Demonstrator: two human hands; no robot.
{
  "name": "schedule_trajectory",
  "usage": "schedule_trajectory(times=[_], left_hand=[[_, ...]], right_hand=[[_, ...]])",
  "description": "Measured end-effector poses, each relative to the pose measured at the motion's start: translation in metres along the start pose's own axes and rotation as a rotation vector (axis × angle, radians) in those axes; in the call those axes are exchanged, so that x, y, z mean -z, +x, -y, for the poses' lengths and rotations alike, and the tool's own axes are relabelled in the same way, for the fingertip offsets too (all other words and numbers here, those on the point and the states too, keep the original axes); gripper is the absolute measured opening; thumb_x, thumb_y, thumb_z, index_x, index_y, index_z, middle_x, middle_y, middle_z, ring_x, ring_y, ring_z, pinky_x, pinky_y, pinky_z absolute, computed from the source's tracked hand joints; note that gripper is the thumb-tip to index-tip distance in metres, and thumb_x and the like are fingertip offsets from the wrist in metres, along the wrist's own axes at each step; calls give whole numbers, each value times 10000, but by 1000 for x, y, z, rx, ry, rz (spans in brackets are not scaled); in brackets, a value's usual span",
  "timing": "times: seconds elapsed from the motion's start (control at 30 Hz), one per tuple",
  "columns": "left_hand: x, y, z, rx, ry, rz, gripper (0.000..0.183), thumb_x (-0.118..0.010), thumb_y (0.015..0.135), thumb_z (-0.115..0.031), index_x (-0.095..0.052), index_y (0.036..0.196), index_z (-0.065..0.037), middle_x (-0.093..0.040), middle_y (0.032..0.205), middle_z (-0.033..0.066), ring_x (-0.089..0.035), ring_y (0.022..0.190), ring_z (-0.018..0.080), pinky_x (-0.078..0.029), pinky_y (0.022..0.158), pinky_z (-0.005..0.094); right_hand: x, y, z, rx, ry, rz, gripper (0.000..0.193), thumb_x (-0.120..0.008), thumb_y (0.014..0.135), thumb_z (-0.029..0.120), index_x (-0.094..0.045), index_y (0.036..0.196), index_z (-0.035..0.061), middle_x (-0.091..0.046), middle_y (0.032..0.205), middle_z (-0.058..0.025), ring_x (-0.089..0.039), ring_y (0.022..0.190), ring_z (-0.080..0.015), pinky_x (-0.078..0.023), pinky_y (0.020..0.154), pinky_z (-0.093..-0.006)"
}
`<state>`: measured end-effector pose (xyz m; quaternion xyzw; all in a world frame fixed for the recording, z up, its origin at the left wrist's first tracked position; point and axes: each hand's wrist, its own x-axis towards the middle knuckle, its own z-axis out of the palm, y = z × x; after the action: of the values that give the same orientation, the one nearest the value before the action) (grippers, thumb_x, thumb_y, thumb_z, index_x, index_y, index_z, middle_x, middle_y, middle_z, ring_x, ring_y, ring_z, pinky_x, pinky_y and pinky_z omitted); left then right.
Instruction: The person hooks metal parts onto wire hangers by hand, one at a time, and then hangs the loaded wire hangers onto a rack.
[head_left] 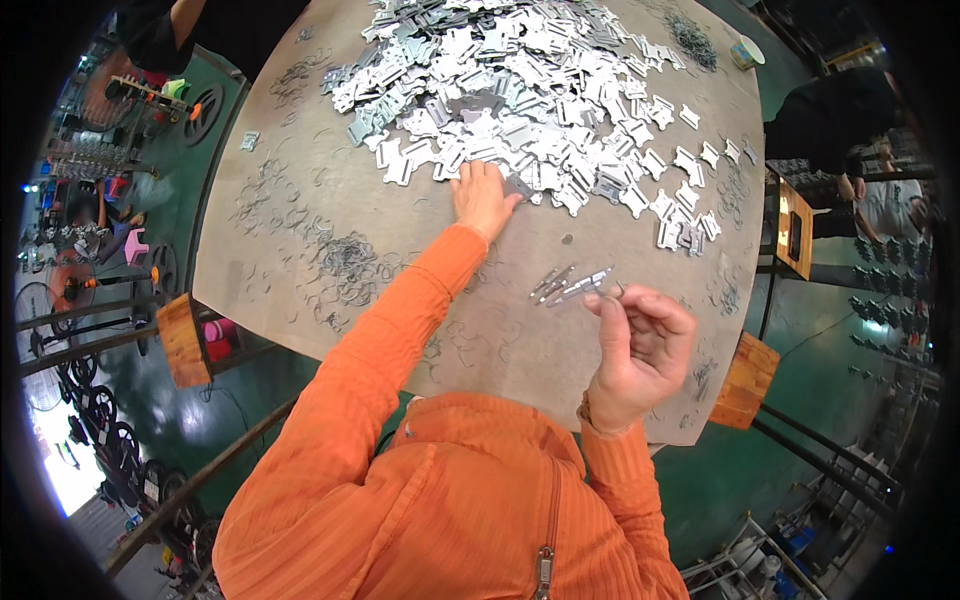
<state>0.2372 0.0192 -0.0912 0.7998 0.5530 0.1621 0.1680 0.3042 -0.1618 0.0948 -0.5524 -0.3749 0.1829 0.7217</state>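
My left hand (482,205) reaches to the near edge of a big heap of small stamped metal plates (520,140). A darker grey plate (517,187) sits between its thumb and fingers. Lower right, my right hand (645,355) is raised over the table, palm up, with thumb and forefinger pinched on a thin curved wire clip (617,291). Just left of those fingertips lie several slim metal pins (560,286) side by side on the brown tabletop (500,330).
Tangled wire clips (348,256) lie scattered at left, and another dark clump (692,42) sits at the far right near a paper cup (746,53). Wooden stools (182,342) flank the table. Other people stand at the far left and at right (835,120).
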Motion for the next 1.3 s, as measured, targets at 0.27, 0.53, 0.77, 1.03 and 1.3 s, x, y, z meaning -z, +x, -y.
schedule_trajectory(times=[0.27, 0.53, 0.77, 1.03, 1.3], left_hand=[[69, -8, -20, 6, -789, 124, 239, -661, 762, -73, -574, 976, -9, -637, 795, 46, -620, 664, 175, -495, 572, 290], [213, -62, -71, -222, -1143, 287, 253, -570, 815, -1, -601, 1064, 26, -569, 962, 59, -576, 794, 107, -525, 624, 241], [235, -84, -68, -326, -956, 188, 259, -559, 796, 6, -621, 1046, 14, -561, 924, 53, -568, 770, 101, -504, 567, 211], [241, -81, -57, -493, -783, 10, 215, -583, 761, -34, -671, 955, -51, -585, 799, 32, -573, 721, 92, -477, 574, 204], [246, -80, -45, -532, -735, -82, 173, -611, 739, -91, -676, 886, -26, -634, 769, 70, -599, 663, 154, -480, 603, 257]], right_hand=[[-5, -4, -10, 35, -57, 8, 195, -619, 743, -137, -598, 916, -49, -613, 881, -130, -630, 743, -163, -536, 639, -243], [-11, -9, -11, 116, -94, 35, 189, -637, 720, -137, -630, 874, -27, -623, 867, -116, -616, 720, -141, -528, 610, -231], [-14, -17, 0, 249, -307, 88, 196, -667, 699, -117, -631, 862, -13, -621, 861, -127, -622, 722, -185, -516, 610, -252], [-31, -33, -6, 726, -511, 203, 321, -762, 641, 7, -582, 900, 65, -569, 747, -46, -544, 619, -208, -471, 584, -315], [-54, -104, -145, 47, -749, 975, 73, -580, 799, 158, -600, 844, 105, -597, 844, -55, -596, 758, -273, -475, 634, -394]])
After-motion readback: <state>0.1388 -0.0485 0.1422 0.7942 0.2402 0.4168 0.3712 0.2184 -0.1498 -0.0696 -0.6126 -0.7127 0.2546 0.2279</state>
